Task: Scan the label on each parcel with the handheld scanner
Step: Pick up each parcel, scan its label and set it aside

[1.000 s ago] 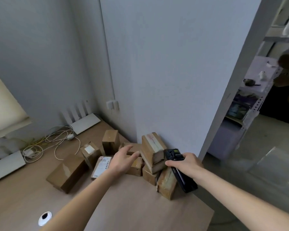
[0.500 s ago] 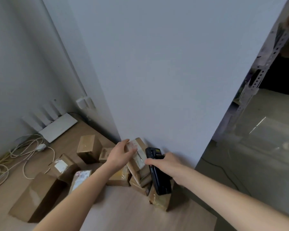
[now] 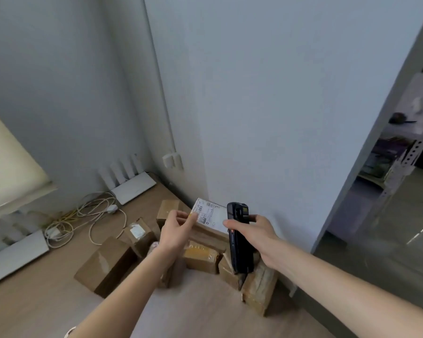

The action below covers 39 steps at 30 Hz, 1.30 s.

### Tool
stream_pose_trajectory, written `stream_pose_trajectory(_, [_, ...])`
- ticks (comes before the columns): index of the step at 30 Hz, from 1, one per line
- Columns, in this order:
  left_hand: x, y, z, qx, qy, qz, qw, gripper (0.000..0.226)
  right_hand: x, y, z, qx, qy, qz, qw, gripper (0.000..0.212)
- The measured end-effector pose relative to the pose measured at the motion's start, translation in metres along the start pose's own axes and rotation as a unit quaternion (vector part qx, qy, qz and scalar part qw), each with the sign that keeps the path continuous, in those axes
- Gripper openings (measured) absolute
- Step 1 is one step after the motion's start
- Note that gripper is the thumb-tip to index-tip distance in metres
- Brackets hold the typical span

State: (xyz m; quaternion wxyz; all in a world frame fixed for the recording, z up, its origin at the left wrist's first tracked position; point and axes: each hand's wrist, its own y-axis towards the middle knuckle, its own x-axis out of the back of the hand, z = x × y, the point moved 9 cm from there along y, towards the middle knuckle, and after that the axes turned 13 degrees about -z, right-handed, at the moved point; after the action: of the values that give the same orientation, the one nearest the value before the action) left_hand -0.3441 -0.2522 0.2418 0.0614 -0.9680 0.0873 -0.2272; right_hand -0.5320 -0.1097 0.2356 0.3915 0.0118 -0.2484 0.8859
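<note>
Between the two hands, in the head view, a parcel [image 3: 209, 224] is tipped up so its white label [image 3: 210, 213] faces the person. The left hand [image 3: 178, 230] pinches the parcel's near-left corner, thumb over the label's edge and fingers behind, which looks meant to keep the printed face tilted towards the scanner [image 3: 238, 237]. The right hand [image 3: 259, 237] is wrapped round the scanner's black body, index finger laid along its left side. The scanner stands nearly upright just right of the label and overlaps the label's right edge, its top end level with the barcode. I judge this to be the aiming step; whether a beam is on cannot be told.

Under both hands lies a loose heap of brown boxes on the desk [image 3: 205, 313], pushed against the wall. A taped box [image 3: 200, 258] sits directly below the left hand, and another [image 3: 259, 289] below the right wrist. Left of the left hand are a small box with a white label [image 3: 138, 234] and a larger plain box [image 3: 105, 264]; beyond its fingers stands a further box [image 3: 167, 209]. All are sealed, so their contents are hidden.

Further left of that hand, cables [image 3: 83, 215] and a white router [image 3: 132, 187] lie near the wall.
</note>
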Motion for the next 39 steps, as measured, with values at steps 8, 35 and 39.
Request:
stream_pose_trajectory(8, [0.126, -0.093, 0.021, -0.024, -0.070, 0.000, 0.997, 0.049, -0.039, -0.135, 0.034, 0.091, -0.004, 0.055, 0.994, 0.058])
stream_pose_trajectory(35, [0.433, -0.354, 0.098, 0.023, -0.088, -0.250, 0.964, 0.017, -0.154, -0.425, 0.048, 0.469, -0.393, 0.178, 0.771, 0.065])
stream_pose_trajectory(39, [0.451, -0.382, 0.102, 0.023, -0.073, -0.289, 0.954, 0.021, -0.160, -0.453, 0.045, 0.511, -0.446, 0.191, 0.709, 0.059])
